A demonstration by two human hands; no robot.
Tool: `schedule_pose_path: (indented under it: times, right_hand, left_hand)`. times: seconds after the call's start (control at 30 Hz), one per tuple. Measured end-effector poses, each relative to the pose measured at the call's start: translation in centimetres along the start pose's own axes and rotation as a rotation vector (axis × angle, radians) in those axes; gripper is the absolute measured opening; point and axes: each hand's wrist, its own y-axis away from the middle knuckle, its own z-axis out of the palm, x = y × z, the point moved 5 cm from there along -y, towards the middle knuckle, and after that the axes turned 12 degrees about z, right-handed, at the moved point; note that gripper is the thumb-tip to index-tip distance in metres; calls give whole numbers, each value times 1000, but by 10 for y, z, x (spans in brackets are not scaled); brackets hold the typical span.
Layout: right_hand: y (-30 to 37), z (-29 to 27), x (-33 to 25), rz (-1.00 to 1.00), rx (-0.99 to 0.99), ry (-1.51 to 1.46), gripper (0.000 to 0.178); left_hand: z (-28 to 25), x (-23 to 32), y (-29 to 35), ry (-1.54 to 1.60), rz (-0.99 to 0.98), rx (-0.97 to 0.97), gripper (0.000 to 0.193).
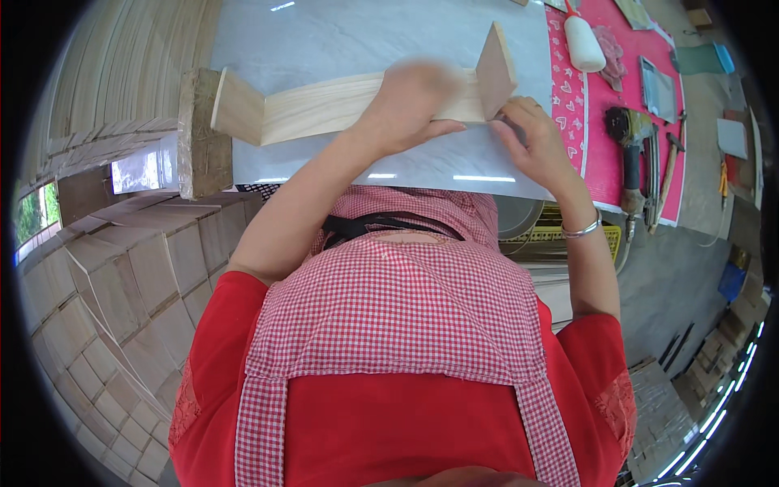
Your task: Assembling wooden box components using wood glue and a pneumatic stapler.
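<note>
A long pale wooden board (pixel 324 105) lies across the table, with an upright wooden panel (pixel 238 107) at its left end and another upright panel (pixel 497 71) at its right end. Over the right half of the board rests my left hand (pixel 410 105), its thumb stretched along the near edge; its other fingers are blurred. My right hand (pixel 537 144) closes thumb and fingers round the lower near corner of the right panel, where it meets the board. A thick rough wood block (pixel 204 134) stands against the left panel.
The pale marbled tabletop (pixel 324 36) lies beneath. On a pink cloth (pixel 604 174) at right are a white glue bottle (pixel 584 45), a crumpled pink cloth (pixel 610 58), a power tool (pixel 631 154) and a hammer (pixel 673 166). Stacked boards (pixel 122 73) fill the left side.
</note>
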Motion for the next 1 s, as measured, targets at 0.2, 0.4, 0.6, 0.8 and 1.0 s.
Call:
schedule_pose_path:
  times: [0.2, 0.4, 0.6, 0.8, 1.0]
  right_hand:
    - [8, -2, 0, 61, -26, -113, 27]
    - [7, -1, -1, 159, -39, -223, 23]
    - [17, -37, 20, 142, 215, -60, 21]
    - [108, -154, 131, 525, 944, 229, 22]
    - [194, -197, 247, 1053, 840, 781, 37]
  left_hand:
    - [-17, -9, -13, 136, -22, -173, 59]
    - [-23, -10, -20, 189, -38, -290, 54]
    - [-35, -7, -27, 197, -106, -334, 43]
    - [-59, -2, -40, 231, -148, -268, 34]
    - [-56, -6, -44, 254, -189, -284, 35]
